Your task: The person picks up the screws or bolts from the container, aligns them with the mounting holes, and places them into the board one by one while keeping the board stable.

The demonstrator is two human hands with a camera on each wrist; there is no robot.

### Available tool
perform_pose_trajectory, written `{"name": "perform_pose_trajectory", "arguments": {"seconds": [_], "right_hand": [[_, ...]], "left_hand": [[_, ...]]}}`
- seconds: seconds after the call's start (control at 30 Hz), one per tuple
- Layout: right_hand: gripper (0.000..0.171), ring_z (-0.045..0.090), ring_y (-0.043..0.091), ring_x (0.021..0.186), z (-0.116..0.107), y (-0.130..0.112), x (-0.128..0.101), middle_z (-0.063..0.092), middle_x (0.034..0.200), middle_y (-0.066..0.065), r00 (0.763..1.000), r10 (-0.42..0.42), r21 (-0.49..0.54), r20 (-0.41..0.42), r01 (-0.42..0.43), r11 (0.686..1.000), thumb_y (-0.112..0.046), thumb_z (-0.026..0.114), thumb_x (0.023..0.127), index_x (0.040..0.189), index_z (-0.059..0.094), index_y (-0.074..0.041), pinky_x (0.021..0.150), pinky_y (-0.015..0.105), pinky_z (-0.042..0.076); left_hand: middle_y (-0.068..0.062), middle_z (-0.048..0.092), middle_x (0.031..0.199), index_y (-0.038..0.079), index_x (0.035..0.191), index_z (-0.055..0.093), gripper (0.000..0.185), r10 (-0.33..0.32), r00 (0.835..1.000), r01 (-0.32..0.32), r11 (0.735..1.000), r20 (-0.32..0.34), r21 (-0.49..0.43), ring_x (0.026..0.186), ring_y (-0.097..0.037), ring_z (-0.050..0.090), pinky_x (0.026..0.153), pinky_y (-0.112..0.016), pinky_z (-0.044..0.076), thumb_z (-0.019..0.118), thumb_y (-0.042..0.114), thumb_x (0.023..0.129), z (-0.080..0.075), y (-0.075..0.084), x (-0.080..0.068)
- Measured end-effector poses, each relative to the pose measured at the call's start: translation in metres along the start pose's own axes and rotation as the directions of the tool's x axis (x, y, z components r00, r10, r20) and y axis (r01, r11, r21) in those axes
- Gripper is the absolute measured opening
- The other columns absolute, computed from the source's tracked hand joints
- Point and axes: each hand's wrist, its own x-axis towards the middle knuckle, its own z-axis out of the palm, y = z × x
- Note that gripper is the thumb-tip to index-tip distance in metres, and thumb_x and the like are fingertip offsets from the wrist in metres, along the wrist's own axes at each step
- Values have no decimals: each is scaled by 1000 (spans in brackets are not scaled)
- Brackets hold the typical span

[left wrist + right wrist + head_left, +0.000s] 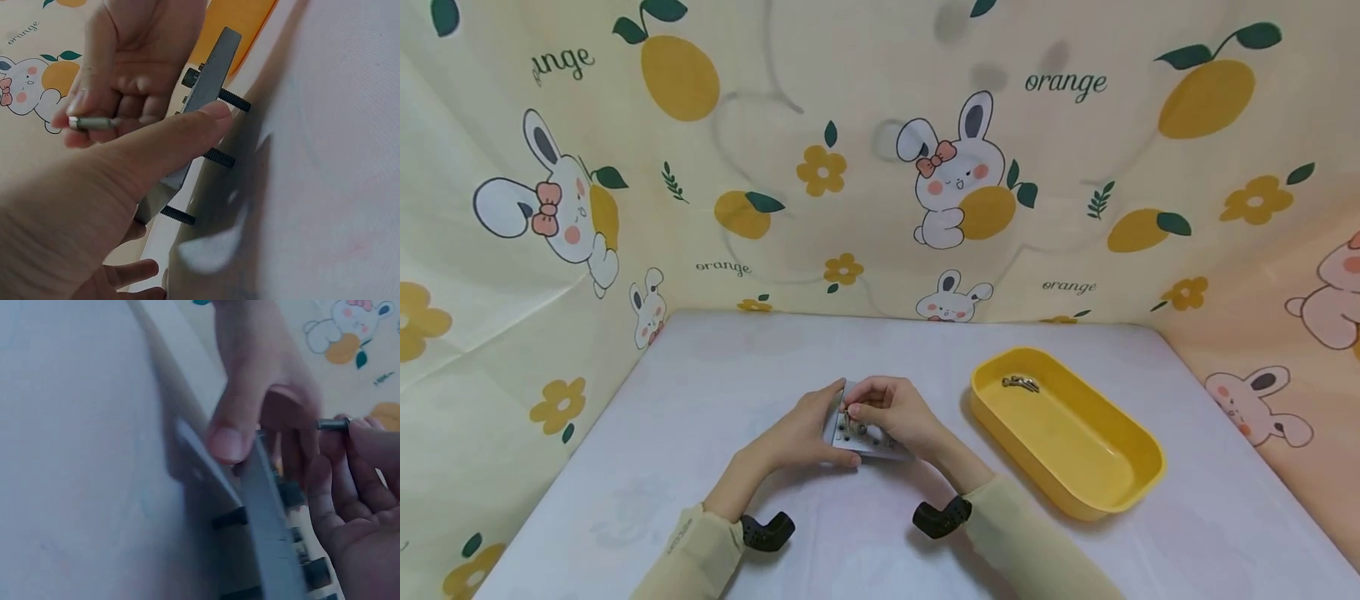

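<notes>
My left hand [808, 429] grips a flat grey metal plate [887, 450] by its left side, the thumb lying along the near edge. Dark threaded screws [235, 100] stick out below the plate, and several screw heads [316, 572] stand up from its top face. Above the plate, my right hand [898, 412] pinches a small silver bolt [91, 123] between thumb and fingertips. In the right wrist view this bolt [332, 425] lies sideways, apart from the plate. The plate is held tilted over the white table.
A yellow tray [1067, 492] stands to the right of the hands, with several small metal bolts [1021, 383] at its far end. The white tabletop [715, 367] meets a printed cloth backdrop [865, 167] at the back and sides.
</notes>
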Motion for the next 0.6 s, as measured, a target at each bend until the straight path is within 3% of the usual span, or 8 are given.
{"name": "perform_pose_trajectory", "arguments": {"seconds": [0.33,0.6], "right_hand": [[9,65,20,92,1,7,3,71,97,6,990,-65,-185,123,88,979,-5,66,94,101,71,-7,79,27,50],[9,66,20,92,-3,11,6,72,97,4,982,-66,-188,175,99,977,-4,67,93,100,71,-8,79,27,51]], "left_hand": [[-20,32,153,2,155,21,119,-19,1000,19,1000,4,-10,139,-38,29,110,-54,30,89,47,69,-1,0,-1],[-21,33,153,1,155,21,120,-26,1000,26,1000,5,-11,138,-38,31,110,-53,30,89,47,68,0,-1,0]]}}
